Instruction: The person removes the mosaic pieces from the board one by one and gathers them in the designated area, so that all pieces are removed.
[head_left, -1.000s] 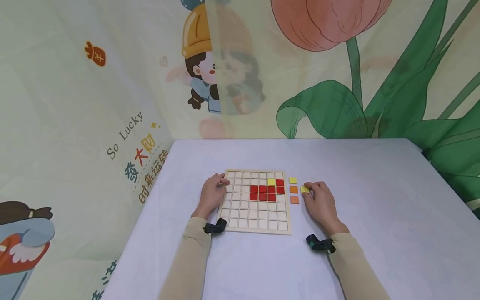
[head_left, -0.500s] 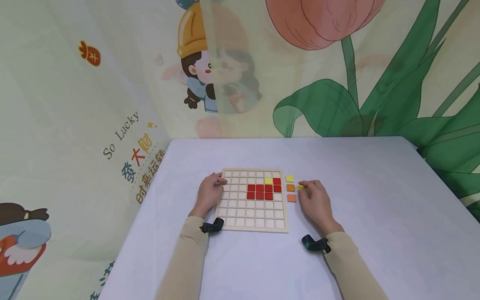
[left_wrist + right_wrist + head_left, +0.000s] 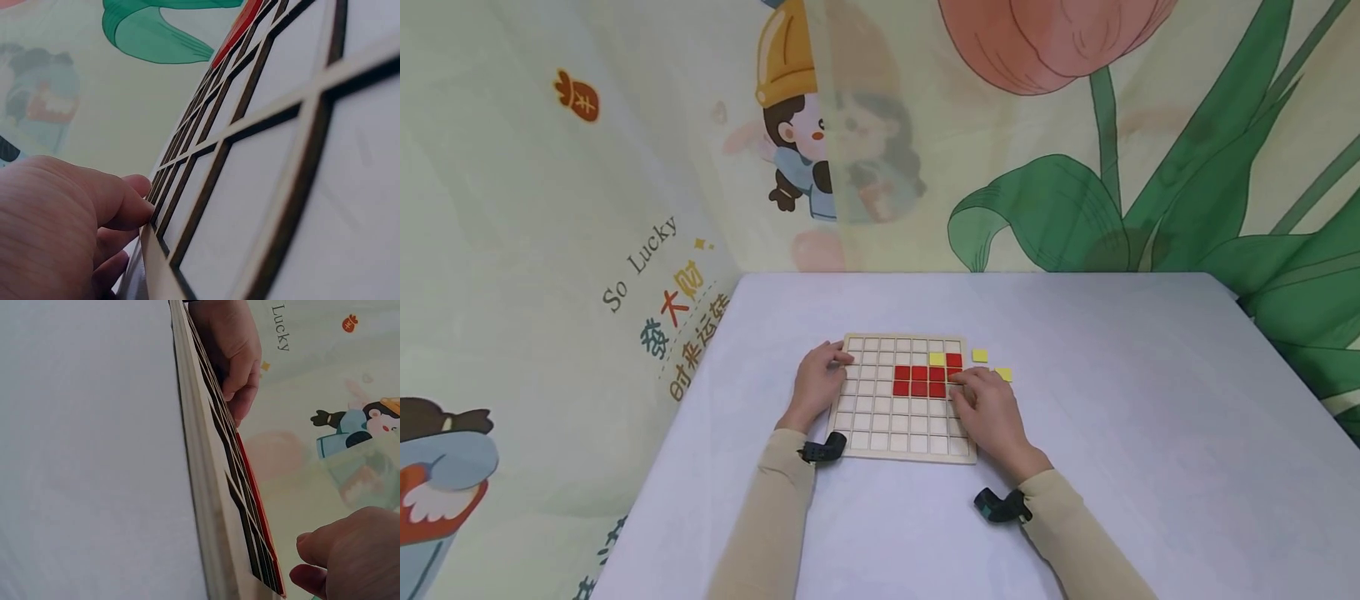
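Observation:
In the head view a wooden grid board (image 3: 895, 425) lies on the table, with several red tiles (image 3: 919, 381) and one yellow tile (image 3: 936, 359) in its cells. My left hand (image 3: 817, 383) holds the board's left edge; in the left wrist view its fingertips (image 3: 134, 206) meet the frame. Over the right edge, my right hand (image 3: 996, 417) has its index finger and thumb at the last column, by a red tile. Nothing shows between them in the right wrist view, where that hand (image 3: 356, 556) is beside the board's edge.
Two loose yellow tiles lie right of the board: one near its upper corner (image 3: 980, 356), another beyond my right fingers (image 3: 1003, 375). White cloth covers the table (image 3: 1120, 358). A printed curtain (image 3: 880, 150) hangs behind.
My right hand has left the outer yellow tile and moved left onto the board's right edge. It now covers the place where two orange tiles showed. My left hand stays put.

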Tool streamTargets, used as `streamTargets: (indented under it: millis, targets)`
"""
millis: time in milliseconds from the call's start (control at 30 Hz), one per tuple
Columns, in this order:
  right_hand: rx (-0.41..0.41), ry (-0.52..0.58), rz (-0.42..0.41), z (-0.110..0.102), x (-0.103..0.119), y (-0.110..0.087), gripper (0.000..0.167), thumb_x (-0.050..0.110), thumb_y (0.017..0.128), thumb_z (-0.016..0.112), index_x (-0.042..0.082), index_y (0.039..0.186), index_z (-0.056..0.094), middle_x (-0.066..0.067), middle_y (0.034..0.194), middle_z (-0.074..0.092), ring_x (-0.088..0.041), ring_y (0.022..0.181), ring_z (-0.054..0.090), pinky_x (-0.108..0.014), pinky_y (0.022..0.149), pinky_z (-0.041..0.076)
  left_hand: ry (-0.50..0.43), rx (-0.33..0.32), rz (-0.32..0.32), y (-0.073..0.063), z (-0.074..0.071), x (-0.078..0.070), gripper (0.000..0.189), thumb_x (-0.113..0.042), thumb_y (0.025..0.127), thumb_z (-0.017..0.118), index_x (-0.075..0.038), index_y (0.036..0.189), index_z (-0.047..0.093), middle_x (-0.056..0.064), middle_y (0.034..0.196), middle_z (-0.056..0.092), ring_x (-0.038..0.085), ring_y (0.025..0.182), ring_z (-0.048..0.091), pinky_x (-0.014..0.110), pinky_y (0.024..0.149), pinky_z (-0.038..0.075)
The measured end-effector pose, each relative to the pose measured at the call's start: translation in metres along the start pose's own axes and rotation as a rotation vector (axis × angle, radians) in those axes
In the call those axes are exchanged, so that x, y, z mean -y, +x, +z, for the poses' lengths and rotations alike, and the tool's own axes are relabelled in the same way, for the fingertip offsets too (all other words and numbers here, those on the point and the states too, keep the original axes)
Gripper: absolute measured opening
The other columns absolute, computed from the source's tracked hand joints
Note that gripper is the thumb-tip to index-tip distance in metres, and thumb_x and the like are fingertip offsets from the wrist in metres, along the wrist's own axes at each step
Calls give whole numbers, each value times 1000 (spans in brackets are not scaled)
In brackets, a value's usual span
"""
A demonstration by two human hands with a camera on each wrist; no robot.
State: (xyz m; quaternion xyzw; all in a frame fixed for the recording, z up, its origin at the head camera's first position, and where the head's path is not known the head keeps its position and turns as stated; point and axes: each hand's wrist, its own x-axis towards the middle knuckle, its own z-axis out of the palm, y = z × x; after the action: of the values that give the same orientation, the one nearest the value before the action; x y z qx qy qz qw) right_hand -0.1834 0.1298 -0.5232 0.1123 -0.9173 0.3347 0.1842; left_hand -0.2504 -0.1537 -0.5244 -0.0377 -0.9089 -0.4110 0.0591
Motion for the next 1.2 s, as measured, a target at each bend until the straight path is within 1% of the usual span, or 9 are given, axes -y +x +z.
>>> streamTargets:
  millis: [67,133,233,333,467,667,767,933,1200]
  targets:
    - [-6,-4,-10,2,1,0,21,11,85,73,7,106,73,-5,102,67,-24,96,59,-44,88,50,4,3,4,0,0,1,23,-1,88,56,-8,105,71,11,142,53,29,142,35,43,119,25]
    - [-1,0,-11,4,1,1,21,11,85,73,7,106,74,-5,102,67,-25,100,60,-44,90,50,4,6,6,0,0,1,23,-1,88,56,-8,105,71,11,142,53,30,142,35,43,119,25]
    - [33,0,-17,8,1,3,22,13,86,72,7,108,73,-6,105,68,-26,102,60,-44,92,50,-5,0,9,1,-1,1,23,0,88,56,-7,104,71,12,142,53,31,141,35,45,119,25]
    - [62,-18,-20,11,1,6,24,15,87,72,7,109,73,-6,107,69,-25,102,60,-43,90,50,-16,-5,5,1,-2,2,23,0,88,56,-7,104,71,11,142,53,30,142,35,45,119,25]
    - [90,-39,-6,14,3,10,24,17,85,73,7,108,74,-5,103,67,-24,96,60,-40,83,52,-21,0,-3,2,-2,2,23,0,87,56,-8,103,71,11,142,53,30,142,34,45,119,24]
    - [184,-87,71,14,9,14,32,29,84,76,10,109,72,-3,100,62,-21,91,56,-34,79,52,-16,0,1,1,-1,2,23,0,87,57,-7,104,71,11,142,54,29,141,36,44,119,25]
    - [207,-92,101,13,13,16,34,32,82,77,10,108,71,-3,99,62,-22,91,55,-34,79,51,-13,0,4,1,0,1,23,0,87,57,-7,104,71,11,142,54,29,141,36,44,119,25]
    - [202,-69,120,15,11,17,32,31,82,78,10,106,71,-3,100,62,-23,94,56,-37,82,51,-16,10,-8,0,0,2,24,-1,87,56,-8,105,71,10,143,53,28,142,34,44,119,24]
    - [168,-34,121,16,9,16,31,29,81,79,11,105,72,-3,100,59,-22,94,54,-34,79,52,-7,5,-10,3,1,3,24,-1,88,56,-8,105,71,9,143,53,27,142,34,44,120,24]
